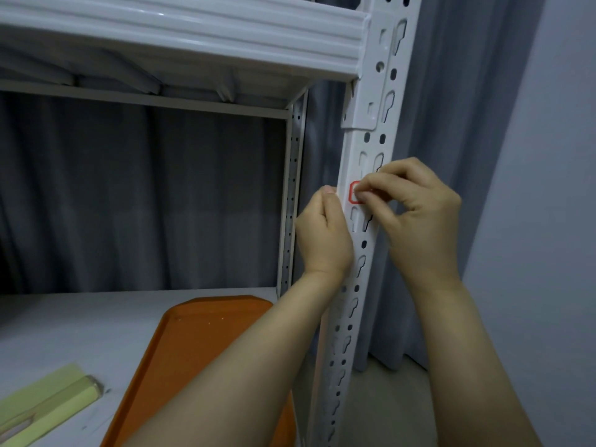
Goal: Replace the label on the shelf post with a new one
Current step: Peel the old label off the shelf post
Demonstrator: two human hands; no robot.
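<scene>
One red-edged label (354,192) sat on the front shelf post (361,262). Our right hand (419,217) pinched the label's right edge with curled fingertips. Our left hand (322,235) gripped the post's left edge. One orange tray (206,343) lay on the lower shelf (64,324). A curtain (451,124) hung close to the right of the post.

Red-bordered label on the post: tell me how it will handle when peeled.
The label looks thin and flat against the shelf post, so probably floppy and nearly weightless. Being small and pinched at its edge by the right hand, it may curl or tear.
</scene>
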